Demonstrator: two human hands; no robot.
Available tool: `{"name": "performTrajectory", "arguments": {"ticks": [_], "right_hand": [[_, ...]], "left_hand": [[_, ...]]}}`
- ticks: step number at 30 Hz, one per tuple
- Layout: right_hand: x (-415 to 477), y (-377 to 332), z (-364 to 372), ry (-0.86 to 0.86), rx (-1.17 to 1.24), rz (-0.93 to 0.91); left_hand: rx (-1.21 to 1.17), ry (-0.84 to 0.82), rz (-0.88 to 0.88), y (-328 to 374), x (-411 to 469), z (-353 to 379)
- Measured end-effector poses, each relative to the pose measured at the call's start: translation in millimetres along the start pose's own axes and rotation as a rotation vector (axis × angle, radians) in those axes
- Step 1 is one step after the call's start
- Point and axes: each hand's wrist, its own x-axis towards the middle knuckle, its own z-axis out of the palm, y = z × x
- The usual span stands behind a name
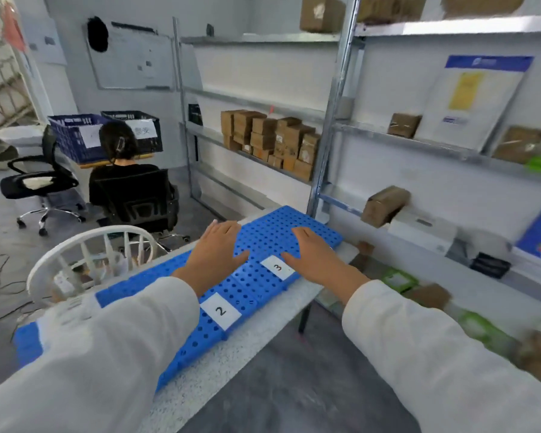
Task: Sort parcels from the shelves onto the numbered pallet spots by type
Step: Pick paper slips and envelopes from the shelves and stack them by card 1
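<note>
Left hand (215,254): we hold it flat and empty, fingers spread, over the blue pallet (272,232) on the counter (231,357).
Label 2 (221,310): spot bare.
Label 3 (277,267): bare too; we read both before reaching.
Right hand (313,256): likewise spread, gripping nothing.
Parcels: tilted brown box (384,205) sits nearest on the shelves (450,148); we take one type at a time.

Head view. Left hand (214,256) and right hand (314,259), both flat with fingers spread and holding nothing, above a blue perforated pallet (272,232) on a speckled tabletop (231,357). Label "2" (221,310) lies beside the left wrist; label "3" (277,267) lies between the hands. Metal shelves (328,126) at right carry stacked brown boxes (270,142).
</note>
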Motion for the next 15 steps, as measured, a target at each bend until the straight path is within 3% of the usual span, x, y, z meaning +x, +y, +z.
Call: {"name": "performTrajectory", "arguments": {"ticks": [7,15], "right_hand": [[-121,110,-44,0.049,0.001,0.141],[-195,194,-81,0.143,0.067,0.27]], "left_hand": [[-0.006,-0.026,0.115,153,-12,37],[-0.017,-0.055,0.236,266,2,58]]}}
